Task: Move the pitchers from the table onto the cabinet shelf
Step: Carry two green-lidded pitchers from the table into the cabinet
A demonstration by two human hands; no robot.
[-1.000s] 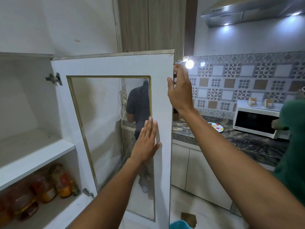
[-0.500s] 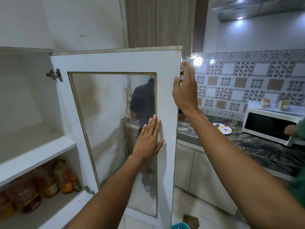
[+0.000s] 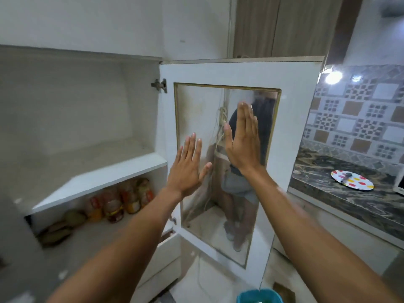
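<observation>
The door point(image 3: 240, 68) of the cabinet point(image 3: 78, 57) is swung wide open, and nothing is being carried. The left hand point(image 3: 185, 169) is held flat and open, with its fingers point(image 3: 192, 145) spread, at or just in front of the glass point(image 3: 196, 110) in the door; touch cannot be told. The right hand point(image 3: 242, 141) is also flat and open, at about 2 o'clock from the left one, over the glass too. Nothing is gripped by either hand.

The step in hand looks like the door being pushed back out of the way, so that the shelf point(image 3: 98, 178) can be reached. No pitcher can be seen anywhere, and the table is not in view either. So the moving itself seems not to be started yet. Next, the hands would have to be taken off the door, and the table would have to be found, most likely by turning away.

The shelf is white and bare, at 9 o'clock from the hands. Below it, at 7 o'clock, some jars point(image 3: 118, 202) are stood in a row. A dark stone counter point(image 3: 328, 193) is seen at 3 o'clock, with a spotted plate point(image 3: 352, 183) on it and patterned tiles point(image 3: 360, 117) behind. A teal bucket point(image 3: 255, 297) is at 6 o'clock by the floor.
</observation>
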